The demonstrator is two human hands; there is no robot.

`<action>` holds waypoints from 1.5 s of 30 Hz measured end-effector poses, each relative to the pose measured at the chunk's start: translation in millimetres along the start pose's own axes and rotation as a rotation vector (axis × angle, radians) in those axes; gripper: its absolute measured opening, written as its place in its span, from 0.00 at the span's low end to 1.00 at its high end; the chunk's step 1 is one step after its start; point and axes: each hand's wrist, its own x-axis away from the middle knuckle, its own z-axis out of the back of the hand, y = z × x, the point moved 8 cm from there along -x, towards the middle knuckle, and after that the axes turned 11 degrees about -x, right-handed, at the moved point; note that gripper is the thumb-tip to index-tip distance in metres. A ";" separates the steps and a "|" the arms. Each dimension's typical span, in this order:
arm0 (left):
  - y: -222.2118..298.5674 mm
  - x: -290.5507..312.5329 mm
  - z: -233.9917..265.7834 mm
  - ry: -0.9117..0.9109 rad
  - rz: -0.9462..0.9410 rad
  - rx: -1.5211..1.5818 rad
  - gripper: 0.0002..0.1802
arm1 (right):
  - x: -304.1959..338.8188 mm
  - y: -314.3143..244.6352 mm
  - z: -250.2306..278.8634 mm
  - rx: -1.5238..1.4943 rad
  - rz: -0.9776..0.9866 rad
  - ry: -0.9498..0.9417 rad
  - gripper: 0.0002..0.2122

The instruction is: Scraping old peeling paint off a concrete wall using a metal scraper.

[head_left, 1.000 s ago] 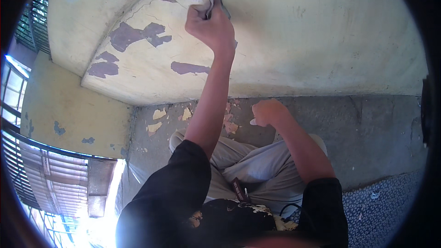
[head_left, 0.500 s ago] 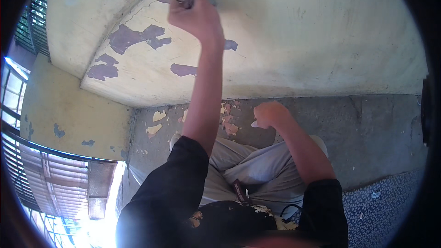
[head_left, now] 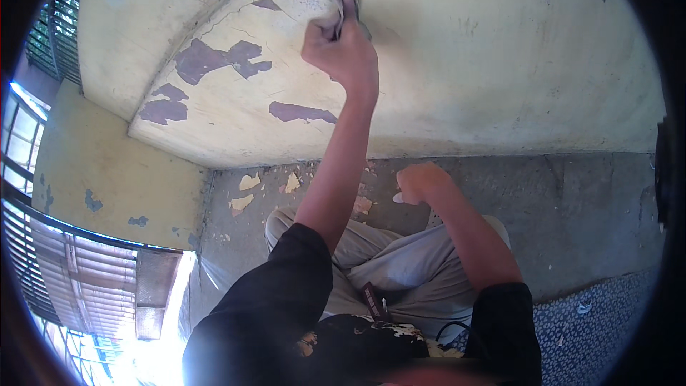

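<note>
My left hand (head_left: 344,53) is raised against the cream painted wall (head_left: 486,50). Its fingers are closed round a folded grey sheet (head_left: 348,6), pressed to the surface; whether it is cloth or abrasive paper I cannot tell. Just left of the fingers, the wall carries a pale, speckled area (head_left: 309,1). Purple-grey bare patches (head_left: 200,62) with ragged edges show where paint has come off around it. Over my right knee, my right hand (head_left: 423,183) is closed, with a small whitish thing (head_left: 398,199) showing at its fingers; most of that is hidden.
I sit cross-legged in light trousers (head_left: 386,264) on a grey concrete floor (head_left: 564,214). Paint flakes (head_left: 241,204) lie along the wall's foot. A patterned blue mat (head_left: 593,322) is at the lower right, a barred opening (head_left: 78,279) at the left.
My left hand has moved down and to the right along the wall with the grey sheet, uncovering the speckled area. My right hand stays nearly still.
</note>
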 end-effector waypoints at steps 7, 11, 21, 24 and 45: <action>-1.5 10.9 -0.6 -0.052 -0.007 0.057 0.10 | -2.6 0.9 -3.5 -0.001 -0.026 -0.027 0.21; 15.4 -22.3 2.5 -0.116 -0.136 -0.149 0.10 | 2.1 0.9 -5.2 0.012 -0.056 -0.065 0.22; 22.0 -45.9 9.1 -0.217 -0.438 -0.388 0.08 | 1.9 -4.2 3.5 0.024 -0.052 -0.064 0.22; 27.6 -53.6 -5.9 -0.313 -0.422 -0.250 0.05 | 7.2 -3.8 3.9 0.018 -0.067 -0.070 0.21; 43.2 -60.3 -16.6 -0.380 -0.608 -0.291 0.03 | -0.8 -3.7 2.5 0.036 -0.096 -0.094 0.23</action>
